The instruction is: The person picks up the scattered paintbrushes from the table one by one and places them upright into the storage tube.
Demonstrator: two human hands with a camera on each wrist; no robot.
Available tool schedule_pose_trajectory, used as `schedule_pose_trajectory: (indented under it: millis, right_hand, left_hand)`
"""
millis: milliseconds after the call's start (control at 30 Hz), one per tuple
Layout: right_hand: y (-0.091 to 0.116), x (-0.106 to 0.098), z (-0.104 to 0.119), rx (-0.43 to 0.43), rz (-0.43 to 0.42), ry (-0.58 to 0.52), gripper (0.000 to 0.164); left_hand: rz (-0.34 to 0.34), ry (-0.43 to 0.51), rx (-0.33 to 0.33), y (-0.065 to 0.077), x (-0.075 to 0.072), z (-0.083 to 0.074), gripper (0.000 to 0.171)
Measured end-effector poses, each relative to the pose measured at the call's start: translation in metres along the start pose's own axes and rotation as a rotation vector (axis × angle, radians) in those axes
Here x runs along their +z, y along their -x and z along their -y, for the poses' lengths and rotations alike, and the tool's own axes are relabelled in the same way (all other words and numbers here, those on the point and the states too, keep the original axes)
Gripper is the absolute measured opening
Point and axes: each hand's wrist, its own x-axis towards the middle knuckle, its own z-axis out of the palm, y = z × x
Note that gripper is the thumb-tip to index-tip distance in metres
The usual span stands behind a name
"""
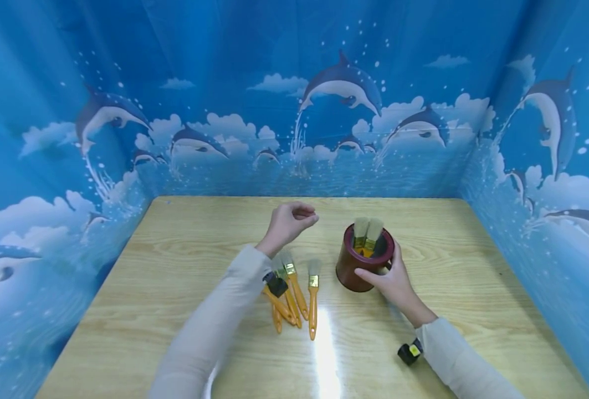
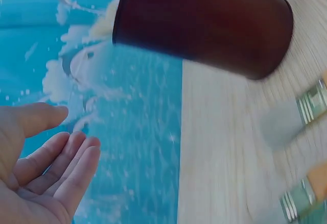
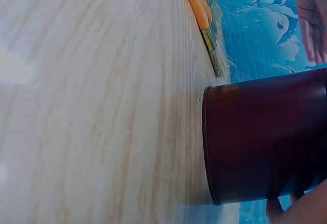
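A dark red-brown cylindrical cup point(image 1: 350, 269) stands upright on the table, right of centre. Two paintbrushes point(image 1: 367, 230) are in it, pale bristles up. My right hand point(image 1: 395, 281) grips the cup from its right side, the thumb across the front. Left of the cup, my left hand point(image 1: 290, 223) hovers in the air with loosely bent fingers and holds nothing; the left wrist view shows bare space between thumb and fingers point(image 2: 76, 170). Several orange-handled paintbrushes point(image 1: 294, 291) lie below the left hand, partly hidden by its wrist. One paintbrush point(image 1: 313, 302) lies apart, nearer the cup.
The wooden table point(image 1: 189, 244) reaches back to a blue dolphin-print curtain point(image 1: 224, 83) that hangs behind it and on both sides. Small black wrist cameras point(image 1: 276, 284) are strapped to both wrists. Light glares off the table front.
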Motion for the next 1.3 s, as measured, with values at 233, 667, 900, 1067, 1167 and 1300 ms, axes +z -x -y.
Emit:
schedule_pose_trajectory:
  millis: [233,667,900,1067,1167,1300]
  right_hand:
    - [0.001,0.000,0.000,0.004,0.008,0.003,0.106]
    - [0.000,0.000,0.001,0.010,0.003,0.017,0.106]
    - [0.000,0.000,0.002,0.013,0.007,0.009,0.107]
    - [0.001,0.000,0.003,0.018,0.009,0.005,0.107]
    - [0.001,0.000,0.004,0.020,0.009,0.006,0.107]
    - [0.000,0.000,0.003,0.019,0.009,0.004,0.107]
  left_hand:
    - [-0.033,-0.017,-0.079,0.006,-0.027,0.026,0.022]
    - [-0.042,-0.012,-0.221,0.035,-0.070,0.073,0.032]
    - [-0.052,-0.020,-0.274,0.057,-0.083,0.093,0.031]
    - [-0.054,-0.051,-0.283,0.073,-0.090,0.104,0.033]
    - [-0.041,-0.050,-0.305,0.083,-0.093,0.110,0.034]
    - [-0.003,-0.050,-0.357,0.094,-0.095,0.115,0.035]
